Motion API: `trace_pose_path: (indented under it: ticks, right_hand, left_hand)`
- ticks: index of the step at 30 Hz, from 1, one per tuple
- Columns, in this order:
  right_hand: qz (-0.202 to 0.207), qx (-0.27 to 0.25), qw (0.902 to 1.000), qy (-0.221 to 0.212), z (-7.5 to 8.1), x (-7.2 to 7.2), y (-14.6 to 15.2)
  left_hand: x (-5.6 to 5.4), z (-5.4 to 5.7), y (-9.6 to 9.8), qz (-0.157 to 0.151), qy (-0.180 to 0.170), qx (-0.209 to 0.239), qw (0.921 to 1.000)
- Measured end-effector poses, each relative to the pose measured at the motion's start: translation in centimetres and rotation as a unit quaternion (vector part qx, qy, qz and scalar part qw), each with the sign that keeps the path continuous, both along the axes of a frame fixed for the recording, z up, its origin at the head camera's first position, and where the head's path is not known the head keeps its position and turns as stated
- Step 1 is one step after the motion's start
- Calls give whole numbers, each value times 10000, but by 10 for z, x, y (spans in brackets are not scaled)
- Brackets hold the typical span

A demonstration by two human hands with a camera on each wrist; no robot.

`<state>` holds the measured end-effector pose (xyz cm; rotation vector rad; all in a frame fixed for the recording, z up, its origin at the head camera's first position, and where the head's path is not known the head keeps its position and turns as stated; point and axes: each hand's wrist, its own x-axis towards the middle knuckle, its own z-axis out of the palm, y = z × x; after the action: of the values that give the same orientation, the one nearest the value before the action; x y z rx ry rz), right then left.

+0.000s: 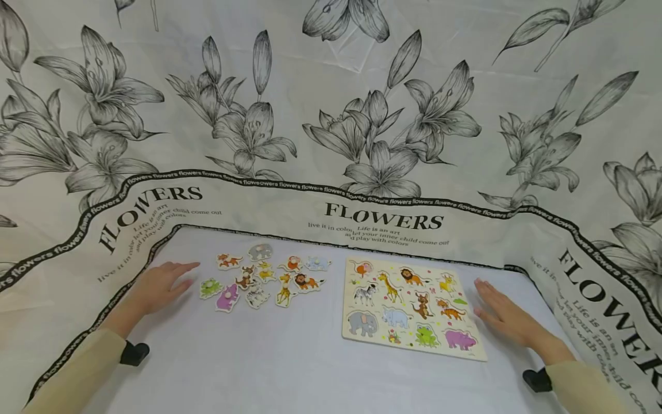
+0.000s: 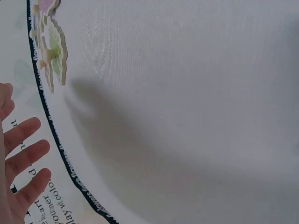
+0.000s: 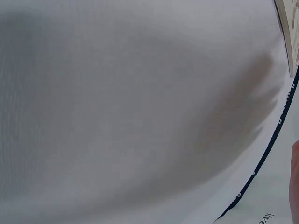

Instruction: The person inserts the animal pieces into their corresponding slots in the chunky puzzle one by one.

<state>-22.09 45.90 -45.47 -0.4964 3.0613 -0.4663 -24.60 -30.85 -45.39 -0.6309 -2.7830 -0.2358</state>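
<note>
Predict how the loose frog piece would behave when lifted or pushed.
The frog piece is probably stiff, since its cut edge looks like thin board. It seems likely light, being small beside the puzzle board. Lying flat, it should slide rather than roll, and its knob may help gripping.

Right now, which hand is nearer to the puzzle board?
Right. The right hand is just right of the puzzle board; the left hand is farther away, past the loose animal pieces.
</note>
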Motion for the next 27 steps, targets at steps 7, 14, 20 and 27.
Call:
trace_pose_path:
  ticks: [7, 14, 20, 27]
  right_hand:
    - [80, 107, 9999, 28, -3, -1, -4]
    - [176, 99, 9997, 112, -8, -2, -5]
    - [250, 238, 9994, -36, -9, -5, -7]
    - [271, 295, 9987, -312, -7, -6, -12]
  left_hand:
    - [1, -2, 12, 170, -80, 297, 9994]
    - [-2, -11, 20, 557, -348, 517, 9965]
    - [-2, -13, 27, 775, -699, 748, 9917]
    - [-5, -15, 32, 943, -1109, 1018, 9841]
